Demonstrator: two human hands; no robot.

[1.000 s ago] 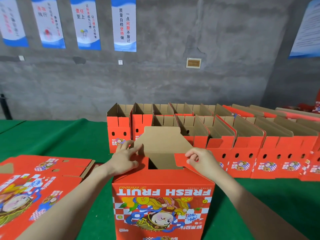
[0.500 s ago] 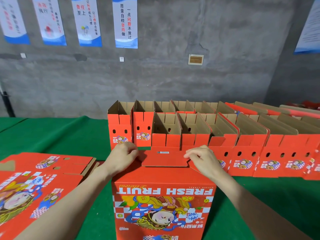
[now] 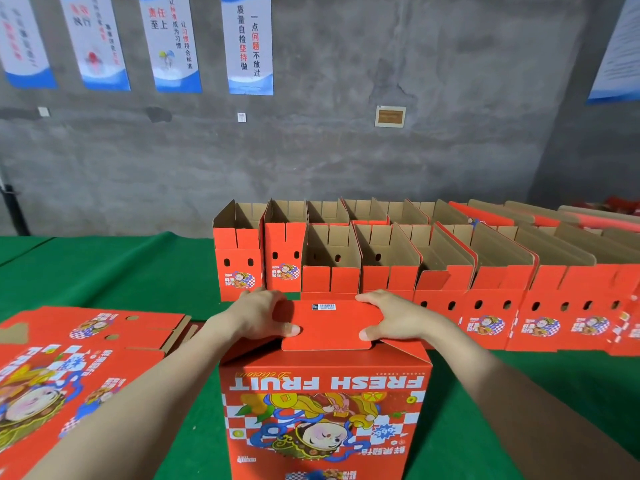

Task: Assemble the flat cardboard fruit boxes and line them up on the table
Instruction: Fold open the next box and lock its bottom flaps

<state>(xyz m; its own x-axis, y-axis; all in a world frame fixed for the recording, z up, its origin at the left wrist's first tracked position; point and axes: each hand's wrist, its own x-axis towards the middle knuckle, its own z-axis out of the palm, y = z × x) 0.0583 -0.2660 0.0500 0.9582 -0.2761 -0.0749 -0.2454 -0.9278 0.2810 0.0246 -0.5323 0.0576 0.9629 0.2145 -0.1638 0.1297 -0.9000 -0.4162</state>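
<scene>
The left hand [image 3: 254,317] and right hand [image 3: 394,318] pinch the flap [image 3: 329,329] atop the box [image 3: 325,393], fingers [image 3: 377,296] curled over its ends. Recommend even downward pressure so it seats squarely.

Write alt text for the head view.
The left hand and right hand hold a red flap down atop an inverted fruit box on the green table. Assembled open boxes stand in rows behind; flat boxes lie at left.

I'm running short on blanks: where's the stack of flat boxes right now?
In the head view, the stack of flat boxes lies on the green table at lower left, just left of the upright box nearest the camera.
</scene>
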